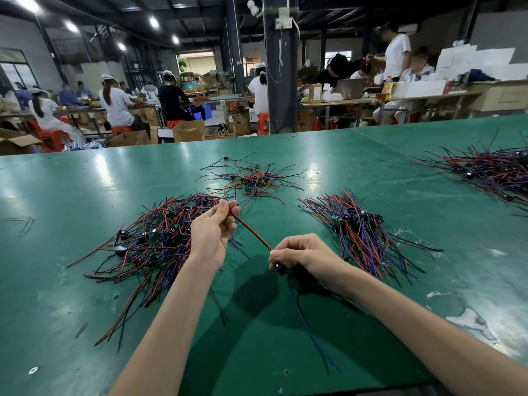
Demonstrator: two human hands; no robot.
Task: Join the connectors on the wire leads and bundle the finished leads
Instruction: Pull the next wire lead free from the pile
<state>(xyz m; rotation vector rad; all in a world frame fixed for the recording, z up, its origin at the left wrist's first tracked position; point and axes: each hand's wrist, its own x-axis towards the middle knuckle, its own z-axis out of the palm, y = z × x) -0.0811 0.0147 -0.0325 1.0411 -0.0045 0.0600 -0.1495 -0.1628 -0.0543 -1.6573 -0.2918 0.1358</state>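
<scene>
One red lead [251,231] between both hands [213,231] [300,252]

Factory floor (workers [117,101] at benches [343,102]).

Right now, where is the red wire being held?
Centre of the head view: the red wire runs between the left hand and right hand, over the green table.

Dim workshop hall: green worktable [71,195], dark pillar [278,90], ceiling lamps [154,22].
</scene>
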